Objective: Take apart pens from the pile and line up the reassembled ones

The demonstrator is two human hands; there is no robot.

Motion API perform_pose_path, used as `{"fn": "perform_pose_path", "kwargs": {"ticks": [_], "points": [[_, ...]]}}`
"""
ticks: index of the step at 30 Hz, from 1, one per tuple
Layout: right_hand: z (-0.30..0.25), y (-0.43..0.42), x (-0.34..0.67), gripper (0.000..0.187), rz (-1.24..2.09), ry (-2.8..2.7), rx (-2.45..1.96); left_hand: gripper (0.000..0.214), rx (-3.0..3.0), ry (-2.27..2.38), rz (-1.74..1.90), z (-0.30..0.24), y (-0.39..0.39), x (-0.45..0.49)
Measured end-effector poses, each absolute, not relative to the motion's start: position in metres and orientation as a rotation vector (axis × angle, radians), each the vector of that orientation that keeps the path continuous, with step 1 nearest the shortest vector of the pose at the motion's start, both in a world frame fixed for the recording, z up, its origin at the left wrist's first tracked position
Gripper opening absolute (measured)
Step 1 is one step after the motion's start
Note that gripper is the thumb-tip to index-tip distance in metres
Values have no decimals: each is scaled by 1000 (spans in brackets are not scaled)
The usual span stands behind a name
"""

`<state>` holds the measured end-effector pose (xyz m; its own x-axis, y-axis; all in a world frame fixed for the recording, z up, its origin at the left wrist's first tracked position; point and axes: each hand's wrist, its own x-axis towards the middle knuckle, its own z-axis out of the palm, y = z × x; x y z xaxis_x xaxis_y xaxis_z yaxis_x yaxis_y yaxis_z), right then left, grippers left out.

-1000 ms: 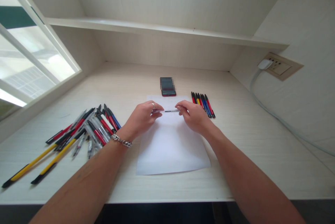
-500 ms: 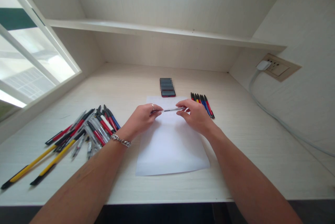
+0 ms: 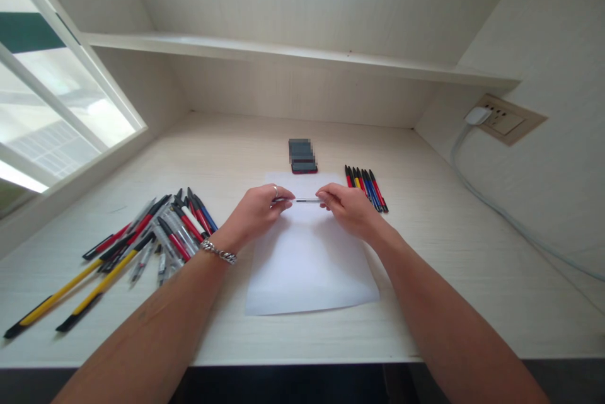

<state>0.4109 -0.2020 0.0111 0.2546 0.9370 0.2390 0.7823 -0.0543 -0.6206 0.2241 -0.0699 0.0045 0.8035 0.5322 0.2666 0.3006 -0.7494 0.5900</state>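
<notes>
Over the upper part of a white sheet of paper [image 3: 312, 271], both of my hands pinch a slim pen [image 3: 308, 201] held level. Its visible stretch is dark on the left and pale on the right; the ends are hidden in my fingers. My left hand [image 3: 262, 205], with a ring and a chain bracelet, is closed on the left end, where a dark piece shows. My right hand [image 3: 347, 205] is closed on the right end. Whether the pen is one piece or parts, I cannot tell.
A pile of pens [image 3: 165, 227] in several colours lies left of my left forearm. A row of pens [image 3: 367, 188] lies beyond my right hand. A phone [image 3: 303, 157] rests behind the paper. On the right wall, a socket [image 3: 510, 119] holds a plug with a white cable [image 3: 501, 212].
My right fingers have closed in more tightly around the right end of the pen, and the pen is more level. The left hand has barely moved.
</notes>
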Motion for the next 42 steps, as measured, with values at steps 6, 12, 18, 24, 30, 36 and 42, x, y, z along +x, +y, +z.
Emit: {"fn": "perform_pose_path", "kwargs": {"ticks": [6, 12, 18, 24, 30, 36, 42], "points": [[10, -203, 413, 16, 186, -1539, -1762, 24, 2506, 645, 533, 6, -70, 225], [9, -202, 413, 13, 178, -1586, -1823, 20, 2489, 627, 577, 5, -71, 224], [12, -202, 411, 18, 240, -1646, -1907, 18, 2448, 614, 584, 5, -71, 224], [10, -202, 411, 18, 232, -1598, -1867, 23, 2489, 638, 527, 5, -70, 224], [7, -202, 412, 15, 215, -1589, -1841, 25, 2527, 638, 466, 6, -71, 224], [13, -203, 408, 19, 237, -1683, -1942, 19, 2506, 644, 559, 7, -73, 224], [11, -202, 409, 26, 296, -1686, -1964, 20, 2481, 632, 551, 7, -71, 224]]}}
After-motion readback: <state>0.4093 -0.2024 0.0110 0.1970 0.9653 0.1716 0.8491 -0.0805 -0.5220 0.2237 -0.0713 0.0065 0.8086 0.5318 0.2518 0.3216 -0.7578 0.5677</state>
